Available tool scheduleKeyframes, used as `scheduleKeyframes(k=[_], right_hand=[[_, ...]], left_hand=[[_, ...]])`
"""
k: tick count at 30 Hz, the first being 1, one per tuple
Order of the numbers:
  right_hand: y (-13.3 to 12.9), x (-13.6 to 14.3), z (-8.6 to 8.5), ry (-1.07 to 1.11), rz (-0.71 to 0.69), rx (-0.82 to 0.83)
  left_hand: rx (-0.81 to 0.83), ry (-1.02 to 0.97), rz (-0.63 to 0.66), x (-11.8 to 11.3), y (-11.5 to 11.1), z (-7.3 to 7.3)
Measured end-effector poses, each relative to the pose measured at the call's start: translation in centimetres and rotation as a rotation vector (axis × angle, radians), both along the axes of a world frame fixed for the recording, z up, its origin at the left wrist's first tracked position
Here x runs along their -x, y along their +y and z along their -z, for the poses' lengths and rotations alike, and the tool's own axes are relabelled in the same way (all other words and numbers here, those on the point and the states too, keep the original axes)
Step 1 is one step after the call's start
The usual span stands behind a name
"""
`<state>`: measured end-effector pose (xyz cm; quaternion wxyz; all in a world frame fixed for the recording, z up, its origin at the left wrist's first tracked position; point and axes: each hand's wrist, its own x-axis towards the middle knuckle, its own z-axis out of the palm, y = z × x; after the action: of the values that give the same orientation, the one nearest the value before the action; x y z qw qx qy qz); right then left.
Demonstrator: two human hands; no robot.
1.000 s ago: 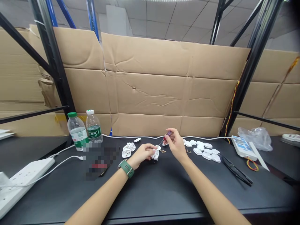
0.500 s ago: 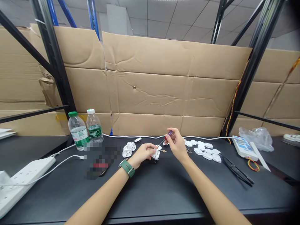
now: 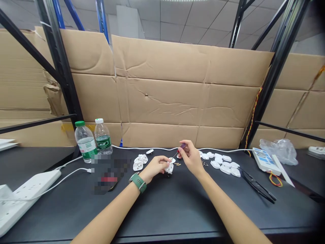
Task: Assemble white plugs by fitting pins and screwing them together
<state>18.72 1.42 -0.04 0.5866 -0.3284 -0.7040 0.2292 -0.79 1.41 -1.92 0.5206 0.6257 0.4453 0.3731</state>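
My left hand (image 3: 156, 167), with a green watch band on its wrist, grips a white plug piece (image 3: 169, 168) near the middle of the table. My right hand (image 3: 191, 158) is closed round the purple and red handle of a small screwdriver (image 3: 182, 146). Its thin shaft slants down and left to the plug piece by my left fingertips. Small brass-coloured parts (image 3: 177, 164) lie between my hands. Left of my left hand sits a group of white plug pieces (image 3: 138, 165). Several flat white covers (image 3: 225, 169) and tiny screws (image 3: 205, 164) lie right of my right hand.
Two water bottles (image 3: 86, 144) (image 3: 103, 140) stand back left, near a blurred dark object (image 3: 110, 176). A white power strip (image 3: 27, 196) lies far left. Black tweezers (image 3: 257, 186), a white-blue box (image 3: 266, 162) and a plastic bag (image 3: 279, 151) are at right. Cardboard (image 3: 162, 101) stands behind.
My right hand has shifted very slightly, and the screwdriver handle is a little lower and more covered by the fingers. My left hand keeps its hold on the plug piece.
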Motion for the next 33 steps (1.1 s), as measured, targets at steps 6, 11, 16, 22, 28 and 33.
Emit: scheduleKeyframes(k=[6,11,16,22,28,33], right_hand=[[-0.5,0.0,-0.4,-0.097,0.019,-0.002],[-0.8,0.0,-0.9,-0.139,0.039,0.056],[-1.6,-0.2,-1.7,-0.202,0.031,0.091],[-1.7,-0.3,-1.9,-0.185,0.075,0.134],[-0.5,-1.0,-1.4,-0.306,0.171,0.128],[-0.4,-1.5,-1.3,-0.508,0.178,0.024]], left_hand=[[-0.047,0.038,-0.009,-0.2,-0.1,0.2],[-0.096,0.048,-0.009,-0.1,0.1,0.5],[-0.115,0.049,-0.008,-0.1,0.0,0.3],[-0.132,0.079,-0.019,-0.1,0.1,0.4],[-0.226,0.144,-0.081,0.2,0.5,0.9],[-0.43,0.303,-0.198,0.7,0.6,0.5]])
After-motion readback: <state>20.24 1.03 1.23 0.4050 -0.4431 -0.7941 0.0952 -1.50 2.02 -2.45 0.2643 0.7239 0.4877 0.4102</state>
